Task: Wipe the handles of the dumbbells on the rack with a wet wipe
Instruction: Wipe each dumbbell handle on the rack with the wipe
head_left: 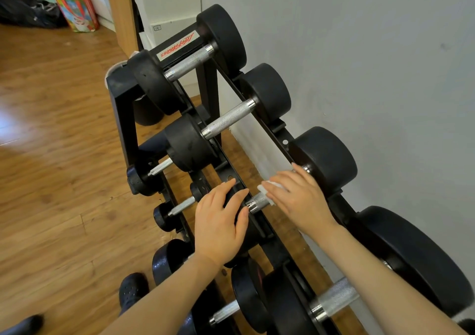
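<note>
- The wet wipe (267,190) lies bunched over the knurled handle (258,202) of the third dumbbell on the top rail, pinned under the right hand (295,201).
- That hand's fingers curl over wipe and handle together.
- The left hand (221,221) rests flat, fingers straight, on the dumbbell's near head.
- The rack (123,108) stands along the wall (359,51).
</note>
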